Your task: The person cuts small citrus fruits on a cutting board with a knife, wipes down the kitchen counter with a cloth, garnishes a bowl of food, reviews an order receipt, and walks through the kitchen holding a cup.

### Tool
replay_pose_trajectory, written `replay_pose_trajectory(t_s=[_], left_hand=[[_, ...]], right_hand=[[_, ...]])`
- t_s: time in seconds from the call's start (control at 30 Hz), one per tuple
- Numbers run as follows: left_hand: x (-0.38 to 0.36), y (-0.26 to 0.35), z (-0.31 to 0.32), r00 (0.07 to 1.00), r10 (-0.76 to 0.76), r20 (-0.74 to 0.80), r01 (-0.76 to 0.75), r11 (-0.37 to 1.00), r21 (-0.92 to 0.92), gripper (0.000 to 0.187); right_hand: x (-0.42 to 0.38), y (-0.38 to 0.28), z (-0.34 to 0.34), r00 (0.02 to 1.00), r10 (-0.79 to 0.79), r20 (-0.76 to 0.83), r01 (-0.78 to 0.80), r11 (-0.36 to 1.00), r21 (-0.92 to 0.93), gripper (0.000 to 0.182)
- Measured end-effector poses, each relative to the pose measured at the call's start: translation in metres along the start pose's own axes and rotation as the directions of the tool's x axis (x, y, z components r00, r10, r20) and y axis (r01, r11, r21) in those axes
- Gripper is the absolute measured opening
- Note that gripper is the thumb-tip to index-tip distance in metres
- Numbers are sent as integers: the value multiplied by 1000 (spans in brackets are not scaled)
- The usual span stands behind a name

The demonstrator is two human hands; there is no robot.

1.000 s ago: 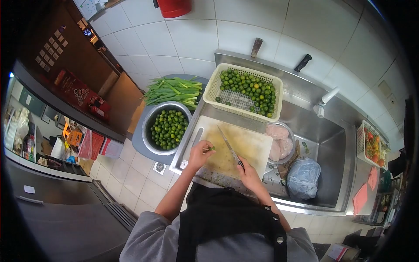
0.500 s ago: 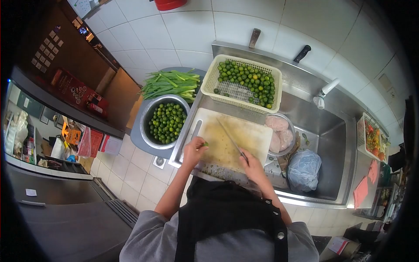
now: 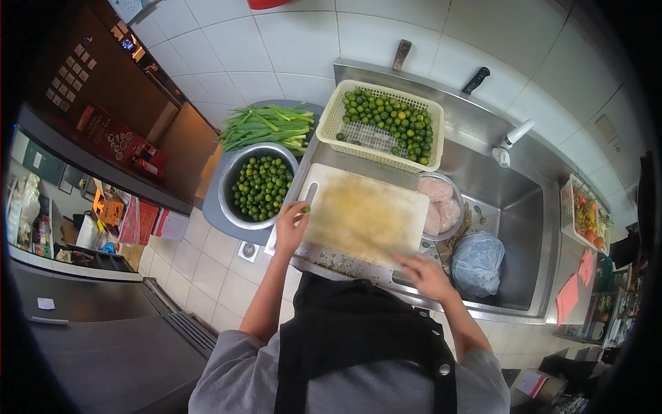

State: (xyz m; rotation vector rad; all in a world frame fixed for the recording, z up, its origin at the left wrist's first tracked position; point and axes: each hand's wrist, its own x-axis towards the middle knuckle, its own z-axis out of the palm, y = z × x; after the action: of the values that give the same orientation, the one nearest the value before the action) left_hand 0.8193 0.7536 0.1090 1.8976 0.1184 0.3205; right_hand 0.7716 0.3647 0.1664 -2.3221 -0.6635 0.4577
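Over the left edge of the white cutting board [image 3: 407,210], my left hand [image 3: 292,224] pinches a small green citrus fruit [image 3: 305,209]. My right hand [image 3: 422,274] is closed at the board's lower right corner, round the handle of a knife [image 3: 365,240] whose blade is smeared by motion low over the board. Yellowish wet stains cover the board's middle. Left of the board stands a metal bowl [image 3: 224,186] full of green citrus fruits. Behind it, a cream plastic basket [image 3: 331,138] holds more of them, a few yellowish.
Green leafy stalks [image 3: 265,127] lie behind the bowl. Right of the board are a bowl of pale meat [image 3: 438,203], a steel sink [image 3: 520,214] with a tied plastic bag [image 3: 478,265], and a faucet [image 3: 509,143]. Farther right stands a vegetable basket [image 3: 569,214].
My left hand has moved left and up with the fruit, toward the metal bowl. My right hand has shifted right and down, swinging the knife lower over the board. The view has shifted slightly.
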Motion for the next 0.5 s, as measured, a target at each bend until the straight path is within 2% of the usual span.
replay_pose_trajectory(t_s=[0.03, 0.13, 0.17, 0.2, 0.27, 0.33, 0.4, 0.43, 0.5], left_hand=[[-1, 4, 5, 999, 16, 31, -17, 999, 27, 33], [-2, 1, 15, 999, 22, 44, -24, 998, 54, 36], [-1, 0, 16, 999, 25, 40, -27, 998, 54, 36], [-1, -2, 17, 999, 42, 33, -44, 997, 63, 37], [-3, 0, 17, 998, 60, 25, -62, 995, 74, 38], [-8, 7, 22, 999, -42, 16, 42, 999, -5, 33], [-15, 4, 33, 997, -79, 12, 79, 996, -33, 29], [-18, 1, 39, 993, -120, 7, 120, 991, -63, 26], [-23, -8, 53, 994, -102, 36, 104, 993, -60, 24]], right_hand=[[1, 8, 0, 990, 66, -128, -59, 996, 61, 41], [-1, 23, 6, 977, 152, -150, -159, 987, -31, 42], [-8, 25, 17, 991, 63, -122, -70, 996, -56, 43], [-13, 18, 17, 991, 59, -122, -66, 996, -56, 43], [-21, 0, 11, 986, -19, 165, 30, 997, -66, 43], [-19, 2, 14, 984, 7, 176, -4, 1000, -16, 44], [-9, 3, 18, 989, 87, -116, -54, 963, 264, 44], [-1, 1, 22, 979, 106, -173, -55, 959, 279, 47], [13, -15, 29, 968, 139, -210, -83, 963, 255, 49]])
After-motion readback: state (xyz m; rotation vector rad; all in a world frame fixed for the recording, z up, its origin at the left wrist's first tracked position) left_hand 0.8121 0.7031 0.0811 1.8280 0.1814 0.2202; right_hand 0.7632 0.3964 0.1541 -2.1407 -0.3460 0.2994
